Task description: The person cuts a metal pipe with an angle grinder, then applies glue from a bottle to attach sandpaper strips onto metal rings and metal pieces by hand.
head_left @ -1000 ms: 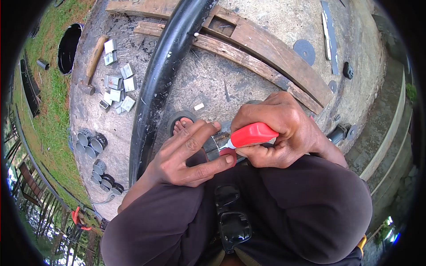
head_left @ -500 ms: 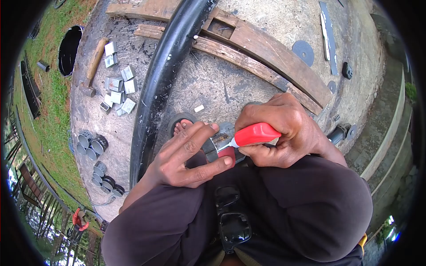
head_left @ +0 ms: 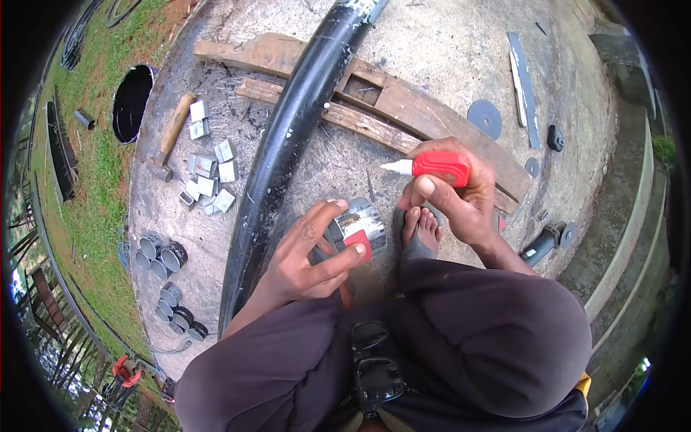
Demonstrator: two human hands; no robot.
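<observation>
My left hand [head_left: 299, 252] is closed round a short grey pipe piece [head_left: 368, 216] with worn, whitish and brown marks on its outside. Under the thumb, a small flat red piece [head_left: 360, 241] lies against the pipe's side. In my right hand [head_left: 471, 205] is a red glue bottle [head_left: 445, 167], gripped between thumb and fingers. Its white nozzle points left, above and to the right of the pipe piece and apart from it. The fingers hide part of the pipe piece and the bottle's underside.
A long black pipe [head_left: 288, 137] slants across wooden boards [head_left: 432, 108]. To its left lie a hammer [head_left: 173, 133], several metal block-like pieces [head_left: 216, 169] and several short pipe rings [head_left: 160, 252]. Farther right are a grey disc [head_left: 484, 119] and a cylindrical tool [head_left: 543, 245].
My right hand has lifted the glue bottle up and away from the red piece, where its nozzle was. The pipe piece shows more fully in my left hand. The camera view has shifted slightly.
</observation>
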